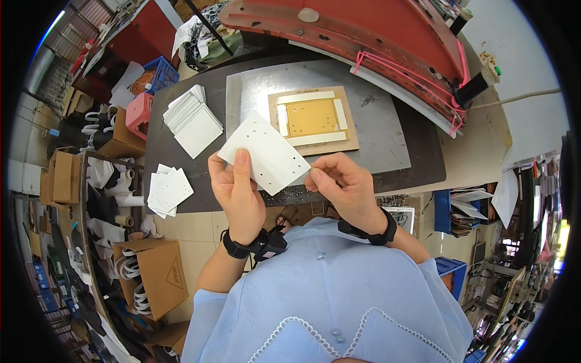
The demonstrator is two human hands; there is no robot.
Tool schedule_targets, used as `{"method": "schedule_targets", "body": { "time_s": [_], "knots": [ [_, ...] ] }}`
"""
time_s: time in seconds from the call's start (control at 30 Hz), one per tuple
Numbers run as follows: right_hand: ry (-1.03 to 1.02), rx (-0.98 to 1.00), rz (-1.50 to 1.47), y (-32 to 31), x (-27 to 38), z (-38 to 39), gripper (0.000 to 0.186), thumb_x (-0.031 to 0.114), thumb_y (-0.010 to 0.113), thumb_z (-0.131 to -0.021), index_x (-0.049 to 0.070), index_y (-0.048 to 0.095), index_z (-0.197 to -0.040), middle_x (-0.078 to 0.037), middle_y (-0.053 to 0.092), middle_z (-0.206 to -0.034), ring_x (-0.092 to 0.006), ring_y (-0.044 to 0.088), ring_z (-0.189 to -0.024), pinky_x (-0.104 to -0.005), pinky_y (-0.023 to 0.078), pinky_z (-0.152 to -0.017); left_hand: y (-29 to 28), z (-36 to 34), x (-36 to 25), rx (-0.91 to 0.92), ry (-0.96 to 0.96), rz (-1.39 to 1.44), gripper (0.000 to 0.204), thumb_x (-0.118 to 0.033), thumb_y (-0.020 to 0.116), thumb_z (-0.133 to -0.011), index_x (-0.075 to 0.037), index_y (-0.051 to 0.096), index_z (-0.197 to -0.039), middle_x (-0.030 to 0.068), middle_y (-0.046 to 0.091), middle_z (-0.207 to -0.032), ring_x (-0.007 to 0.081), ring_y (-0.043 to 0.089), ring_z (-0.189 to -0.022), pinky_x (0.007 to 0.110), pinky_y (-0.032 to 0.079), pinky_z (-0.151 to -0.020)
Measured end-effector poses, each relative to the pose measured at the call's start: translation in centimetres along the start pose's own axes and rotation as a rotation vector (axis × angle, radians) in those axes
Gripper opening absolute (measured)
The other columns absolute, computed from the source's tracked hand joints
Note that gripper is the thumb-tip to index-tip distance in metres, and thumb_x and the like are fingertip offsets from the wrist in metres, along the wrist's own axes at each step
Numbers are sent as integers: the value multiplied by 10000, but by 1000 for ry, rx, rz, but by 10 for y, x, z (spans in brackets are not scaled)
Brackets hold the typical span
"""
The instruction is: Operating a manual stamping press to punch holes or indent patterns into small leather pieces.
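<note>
Dark table bearing grey metal plate, white card stack, smaller pile of punched cards

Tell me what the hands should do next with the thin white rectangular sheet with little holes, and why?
Maybe the left hand should lay that sheet on the small, loose pile of white sheets on the dark table: it has little holes like theirs, while the top of the bigger white sheet stack looks plain.

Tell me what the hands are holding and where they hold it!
A white card with holes. The left hand holds it along the lower-left edge, and the right hand pinches the right corner.
</note>
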State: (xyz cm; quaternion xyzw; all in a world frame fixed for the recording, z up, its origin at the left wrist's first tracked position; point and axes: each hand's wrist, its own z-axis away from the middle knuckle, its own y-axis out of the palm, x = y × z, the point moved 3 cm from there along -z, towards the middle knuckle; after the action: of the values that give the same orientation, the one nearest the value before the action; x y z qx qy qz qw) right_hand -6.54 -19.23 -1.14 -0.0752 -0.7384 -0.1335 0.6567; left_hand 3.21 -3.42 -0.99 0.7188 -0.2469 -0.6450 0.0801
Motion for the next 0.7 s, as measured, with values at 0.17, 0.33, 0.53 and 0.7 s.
{"method": "schedule_targets", "body": {
  "time_s": [0.17,0.33,0.53,0.7],
  "knots": [
    [-51,-12,208,-3,7,-3,86,52,611,-909,4,618,-980,-28,665,-804,-80,625,-729,-233,520,-690,8,-1,-4,-52,-31,55,268,-146,570,-1001,-14,390,-1149,118,690,-987,75,635,-849,216,496,-720],
    [121,40,-12,-4,0,-3,73,60,600,-924,4,588,-969,-35,644,-818,-72,605,-727,-225,513,-669,7,0,-1,-36,-40,82,255,-139,562,-1005,-21,386,-1147,125,684,-1009,83,635,-887,232,506,-769],
    [181,25,-218,-1,1,-4,93,76,574,-952,-6,560,-994,-75,648,-835,-94,614,-728,-243,532,-664,7,1,3,-23,-31,104,248,-135,566,-1002,-27,396,-1147,111,663,-1031,85,625,-907,242,508,-799],
    [114,-46,-333,-4,-6,-2,81,60,567,-952,-12,571,-989,-85,655,-825,-117,628,-711,-273,555,-666,4,-9,-2,-113,19,75,209,-164,538,-1016,-23,454,-1146,104,626,-1136,121,628,-987,287,523,-839]
  ]
}}
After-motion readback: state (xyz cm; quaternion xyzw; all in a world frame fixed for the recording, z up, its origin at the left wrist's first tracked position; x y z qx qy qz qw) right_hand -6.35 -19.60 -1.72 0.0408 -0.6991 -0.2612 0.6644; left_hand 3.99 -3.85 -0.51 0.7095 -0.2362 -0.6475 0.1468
